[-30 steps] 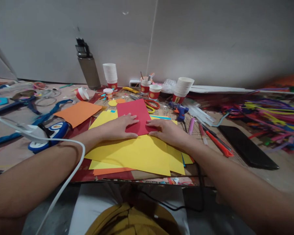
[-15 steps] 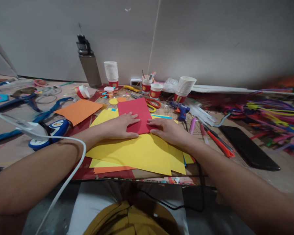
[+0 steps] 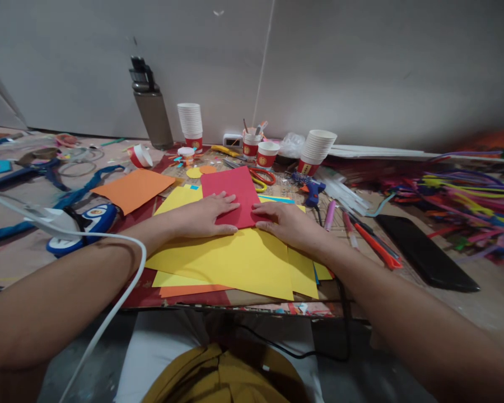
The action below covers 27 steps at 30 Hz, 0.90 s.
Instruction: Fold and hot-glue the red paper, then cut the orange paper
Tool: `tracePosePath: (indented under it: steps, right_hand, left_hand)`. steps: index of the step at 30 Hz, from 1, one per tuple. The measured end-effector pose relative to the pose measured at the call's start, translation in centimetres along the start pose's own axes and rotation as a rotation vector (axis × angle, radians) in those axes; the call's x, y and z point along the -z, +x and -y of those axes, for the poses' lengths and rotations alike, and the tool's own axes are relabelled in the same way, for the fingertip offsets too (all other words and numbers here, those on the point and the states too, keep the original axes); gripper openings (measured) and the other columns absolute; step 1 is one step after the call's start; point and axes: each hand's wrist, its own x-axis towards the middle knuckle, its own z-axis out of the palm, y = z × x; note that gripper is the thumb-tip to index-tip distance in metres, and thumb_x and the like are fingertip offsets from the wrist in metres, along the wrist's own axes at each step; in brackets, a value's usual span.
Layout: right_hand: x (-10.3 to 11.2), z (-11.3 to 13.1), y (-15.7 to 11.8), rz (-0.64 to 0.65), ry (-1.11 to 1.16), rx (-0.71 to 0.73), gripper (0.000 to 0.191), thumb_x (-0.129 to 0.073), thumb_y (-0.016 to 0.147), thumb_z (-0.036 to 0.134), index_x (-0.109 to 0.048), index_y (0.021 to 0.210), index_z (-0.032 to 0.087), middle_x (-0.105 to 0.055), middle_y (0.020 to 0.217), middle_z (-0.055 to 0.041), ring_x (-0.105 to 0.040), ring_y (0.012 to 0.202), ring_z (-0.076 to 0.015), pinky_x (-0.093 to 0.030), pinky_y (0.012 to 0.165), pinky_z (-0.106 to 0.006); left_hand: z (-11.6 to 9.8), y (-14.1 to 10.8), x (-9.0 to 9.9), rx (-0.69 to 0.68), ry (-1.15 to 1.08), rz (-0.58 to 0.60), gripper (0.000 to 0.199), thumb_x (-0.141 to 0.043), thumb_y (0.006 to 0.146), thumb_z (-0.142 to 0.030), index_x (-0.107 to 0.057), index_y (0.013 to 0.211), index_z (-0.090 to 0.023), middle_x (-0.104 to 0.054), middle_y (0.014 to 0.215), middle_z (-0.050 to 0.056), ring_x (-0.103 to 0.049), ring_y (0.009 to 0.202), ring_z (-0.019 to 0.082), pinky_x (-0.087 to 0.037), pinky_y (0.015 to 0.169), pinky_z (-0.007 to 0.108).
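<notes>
A red sheet of paper (image 3: 244, 187) lies on a stack of yellow paper (image 3: 231, 263). My left hand (image 3: 208, 214) rests flat on the lower left part of the red sheet, its fingers spread and its thumb near the lower edge. At the sheet's right edge is my right hand (image 3: 283, 219), fingertips touching that edge, with thumb and fingers a little apart. Blue and orange paper edges show around the yellow stack. An orange sheet (image 3: 134, 190) lies to the left.
Behind the paper are scissors (image 3: 265, 177), paper cups (image 3: 267, 152) and two cup stacks. A blue glue gun (image 3: 313, 191), markers and a black phone (image 3: 426, 252) lie on the right, with pipe cleaners (image 3: 483, 207) beyond. A white cable (image 3: 130, 280) crosses my left forearm.
The view has shifted very slightly. Both hands stay in place on the red paper.
</notes>
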Motion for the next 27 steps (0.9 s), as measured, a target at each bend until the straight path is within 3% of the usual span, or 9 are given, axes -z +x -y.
tracePosePath:
  steps: [27]
  right_hand:
    - [-0.28,0.62,-0.13,-0.013,-0.027,-0.027,0.036,-0.059,0.087,0.026,-0.066,0.12,0.016,-0.066,0.124,-0.008,-0.061,0.115,-0.0227,-0.044,0.101,-0.035]
  left_hand:
    - [-0.34,0.08,-0.27,-0.03,0.053,-0.024,0.07,-0.042,0.089,-0.056,-0.039,0.147,-0.016,-0.028,0.157,0.011,-0.024,0.145,0.027,-0.017,0.119,0.038]
